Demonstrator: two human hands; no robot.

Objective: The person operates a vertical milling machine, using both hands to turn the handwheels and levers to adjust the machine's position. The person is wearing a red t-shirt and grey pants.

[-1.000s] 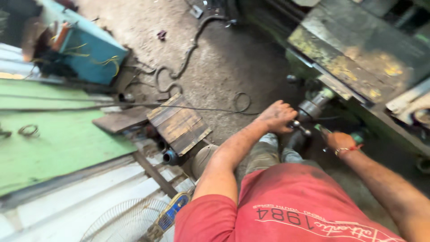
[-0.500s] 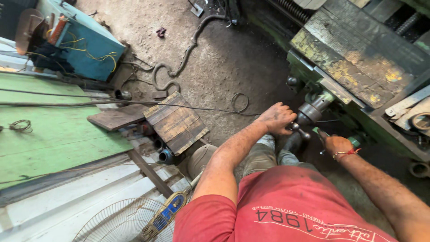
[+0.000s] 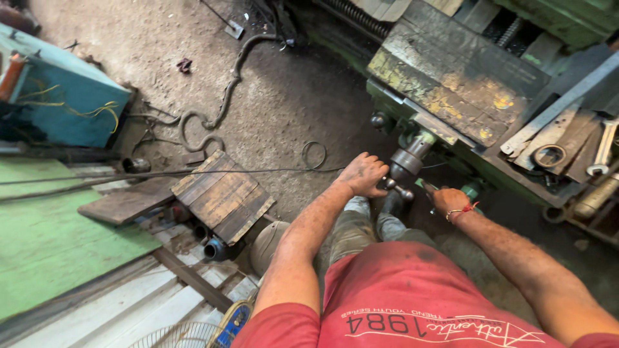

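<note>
View from above of a person in a red shirt (image 3: 412,290) standing at a large green lathe (image 3: 490,96) in a workshop. The left hand (image 3: 362,174) is curled over a small ball-ended metal handle (image 3: 394,187) that projects from a grey cylindrical hub (image 3: 407,161) on the front of the machine; its grip is closed on that handle. The right hand (image 3: 449,200), with a red thread bracelet (image 3: 465,209) at the wrist, is closed on a green-handled tool (image 3: 474,189) just to the right of the hub; the tool's working end is hidden. Above the hub lies the machine's worn top plate (image 3: 451,77), dark with patches of yellow paint. To its right, a tray (image 3: 561,187) on the machine holds a metal ring (image 3: 548,154), flat steel bars (image 3: 567,103) and an open-ended spanner (image 3: 603,151). The floor (image 3: 290,96) is bare packed earth, dark with oil near the machine. A thick black cable (image 3: 225,96) snakes across it, and a thin wire loop (image 3: 314,154) lies near the left forearm. At the left stand a blue-green cabinet with loose yellow wires (image 3: 71,103), a green painted sheet (image 3: 45,238), a slatted wooden board (image 3: 222,196) over short pipes (image 3: 216,248), and pale corrugated sheeting (image 3: 129,316). A wire fan guard (image 3: 187,332) shows at the lower edge.
</note>
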